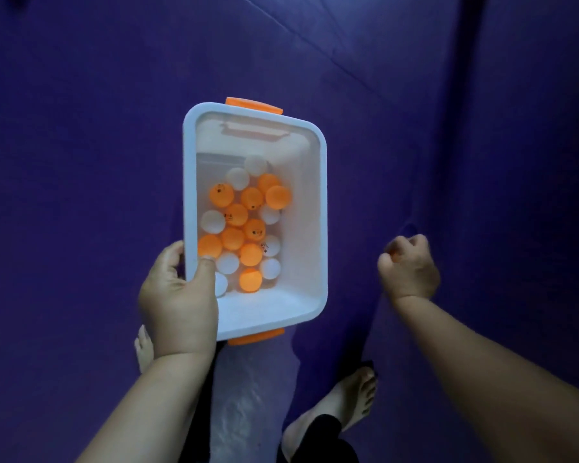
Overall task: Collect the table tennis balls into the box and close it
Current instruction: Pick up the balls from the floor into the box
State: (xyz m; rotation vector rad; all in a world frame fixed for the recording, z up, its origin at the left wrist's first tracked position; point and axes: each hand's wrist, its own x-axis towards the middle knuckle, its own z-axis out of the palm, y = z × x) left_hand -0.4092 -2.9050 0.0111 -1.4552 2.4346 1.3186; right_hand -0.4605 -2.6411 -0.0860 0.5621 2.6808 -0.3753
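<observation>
Left hand (178, 295) fingers grip the box (315, 208) rim — right hand (410, 267) fisted around an orange ball (396, 257).

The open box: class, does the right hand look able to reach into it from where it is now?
Probably yes. The box has no lid on, its top is open, and nothing lies between it and the right hand. The left hand grips only the near left rim. The right hand is curled shut, seemingly round something orange.
</observation>
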